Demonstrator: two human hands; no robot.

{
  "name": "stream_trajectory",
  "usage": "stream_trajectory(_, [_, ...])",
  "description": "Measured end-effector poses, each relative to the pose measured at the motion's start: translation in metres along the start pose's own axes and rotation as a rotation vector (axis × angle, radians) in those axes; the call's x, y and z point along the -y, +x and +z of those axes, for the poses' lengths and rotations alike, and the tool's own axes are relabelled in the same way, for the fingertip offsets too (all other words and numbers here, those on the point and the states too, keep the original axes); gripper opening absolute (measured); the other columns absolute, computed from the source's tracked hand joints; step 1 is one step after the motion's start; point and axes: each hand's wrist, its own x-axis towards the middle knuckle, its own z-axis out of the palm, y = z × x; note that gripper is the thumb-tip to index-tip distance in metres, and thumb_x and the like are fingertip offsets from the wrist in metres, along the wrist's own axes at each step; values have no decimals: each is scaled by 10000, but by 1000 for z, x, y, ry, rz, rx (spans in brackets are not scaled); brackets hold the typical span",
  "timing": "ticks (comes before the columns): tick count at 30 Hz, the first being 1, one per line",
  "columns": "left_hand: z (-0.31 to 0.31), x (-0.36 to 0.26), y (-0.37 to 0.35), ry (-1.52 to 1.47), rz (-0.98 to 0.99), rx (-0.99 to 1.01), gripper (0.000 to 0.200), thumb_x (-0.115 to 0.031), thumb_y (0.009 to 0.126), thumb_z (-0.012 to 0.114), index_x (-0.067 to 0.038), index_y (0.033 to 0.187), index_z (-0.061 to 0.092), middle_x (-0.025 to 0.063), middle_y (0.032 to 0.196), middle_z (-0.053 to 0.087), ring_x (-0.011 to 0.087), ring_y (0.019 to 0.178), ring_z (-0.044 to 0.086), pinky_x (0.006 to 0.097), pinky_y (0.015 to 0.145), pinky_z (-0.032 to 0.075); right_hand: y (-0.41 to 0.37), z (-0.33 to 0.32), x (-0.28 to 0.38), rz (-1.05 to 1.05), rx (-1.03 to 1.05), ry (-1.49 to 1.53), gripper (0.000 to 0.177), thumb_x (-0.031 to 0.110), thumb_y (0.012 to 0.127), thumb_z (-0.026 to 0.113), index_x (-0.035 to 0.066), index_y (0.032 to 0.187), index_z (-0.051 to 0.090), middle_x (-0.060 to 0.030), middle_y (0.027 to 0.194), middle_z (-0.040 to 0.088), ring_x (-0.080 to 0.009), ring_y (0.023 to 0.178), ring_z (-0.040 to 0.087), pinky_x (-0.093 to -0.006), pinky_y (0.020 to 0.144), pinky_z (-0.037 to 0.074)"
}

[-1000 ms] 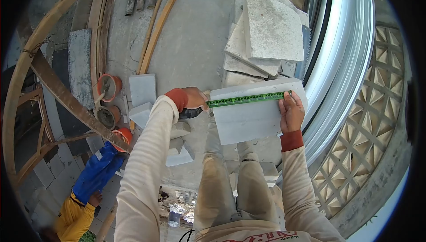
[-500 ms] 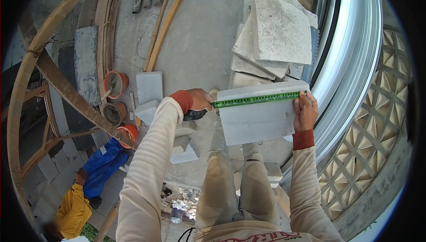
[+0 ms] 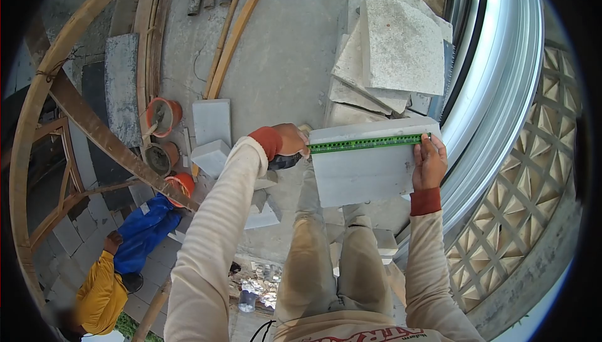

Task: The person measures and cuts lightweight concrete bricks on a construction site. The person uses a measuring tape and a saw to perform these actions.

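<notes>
A white lightweight concrete block [image 3: 370,182] lies in front of my legs, tilted slightly. Across its upper face stretches the green blade of a tape measure [image 3: 364,144]. My left hand [image 3: 285,140] is closed around the dark tape case at the block's left edge. The case is partly hidden under my fingers. At the right edge, my right hand [image 3: 430,161] pinches the blade's end against the block between thumb and fingers.
Stacked pale slabs [image 3: 401,44] stand ahead to the right, beside long shiny metal sheets [image 3: 501,78]. Left are mortar buckets [image 3: 164,117], cut blocks [image 3: 212,122], timber strips [image 3: 238,28] and a curved wooden frame [image 3: 94,119]. A person in yellow and blue [image 3: 103,298] is at lower left.
My left hand has shifted a little to the right and my right hand slightly left. The stretch of tape showing between them is shorter. The block stays almost in place.
</notes>
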Motion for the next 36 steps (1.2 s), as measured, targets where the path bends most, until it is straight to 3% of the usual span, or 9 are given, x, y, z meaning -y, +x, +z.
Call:
stream_trajectory(9, [-2,-1,1,-50,-25,42,415,-275,882,753,-53,1232,745,91,1076,762,215,944,685,315,877,504,0,2,0,-15,10,-17,330,30,945,738,36,1210,542,-102,1012,713,-119,825,683,-201,694,572])
stream_trajectory(22, [4,10,8,7,48,43,331,-324,951,699,-117,1201,765,60,1085,763,211,978,650,317,916,470,-1,2,3,20,29,-102,281,23,945,725,53,1176,567,-75,1045,714,-125,866,691,-224,726,582])
stream_trajectory(36, [-4,-1,-2,-55,10,73,375,-311,942,694,-71,1225,746,69,1090,766,199,950,661,302,872,489,-1,1,-1,22,-4,-58,271,30,944,731,59,1176,594,-44,989,706,-102,845,669,-233,755,575])
